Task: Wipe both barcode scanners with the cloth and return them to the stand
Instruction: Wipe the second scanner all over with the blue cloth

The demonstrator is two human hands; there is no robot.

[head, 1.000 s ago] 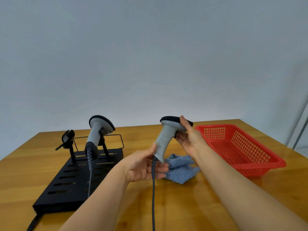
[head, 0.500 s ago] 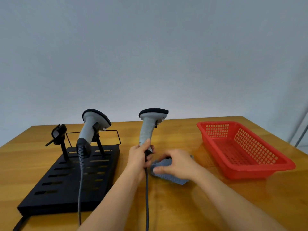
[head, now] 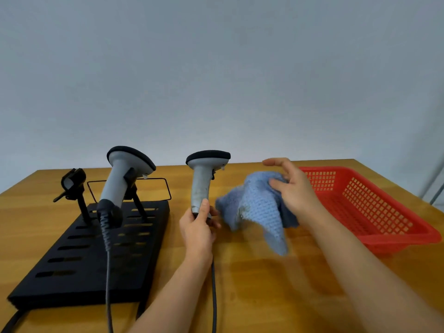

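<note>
Over wooden table (head: 264,284), left hand (head: 195,233) grips upright scanner (head: 203,181); right hand (head: 292,188) apparently pinches lifted cloth (head: 257,205), forefinger extended

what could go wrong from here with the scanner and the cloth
The left hand grips the held scanner only at the base of its handle, so wiping pressure near the head could tip or twist it loose.

The right hand pinches the cloth by one bunch; the hanging corner could slip out of the fingers.

The held scanner's cable trails off the table's near edge and could tug during wiping.
</note>
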